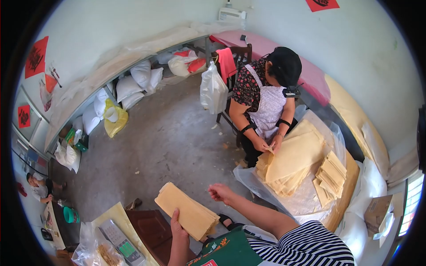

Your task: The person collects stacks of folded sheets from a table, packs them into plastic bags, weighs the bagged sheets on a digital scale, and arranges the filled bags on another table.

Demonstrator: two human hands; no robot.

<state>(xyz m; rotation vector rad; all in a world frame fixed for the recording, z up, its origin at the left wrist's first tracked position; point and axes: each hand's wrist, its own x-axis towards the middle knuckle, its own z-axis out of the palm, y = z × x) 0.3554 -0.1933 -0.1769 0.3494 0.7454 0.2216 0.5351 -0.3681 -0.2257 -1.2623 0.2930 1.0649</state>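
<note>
My left hand (178,225) is wrapped round the near side of a thick stack of pale yellow sheets (186,209), thumb on top, held above the floor at the bottom centre. To the right of that stack, my right hand (220,193) is raised in the air with its fingers curled together; whether anything small is between them cannot be made out. On the table at the right lie a large pile of similar sheets (295,153) and a smaller pile of folded ones (332,174). Neither of my hands touches these piles.
Across the table corner a seated co-worker (266,97) handles a sheet's edge. A scale (122,241) and plastic bag stand at bottom left beside a brown stool or chair (151,228). Another person (40,188) sits far left. White sacks (128,88) lie under the wall bench.
</note>
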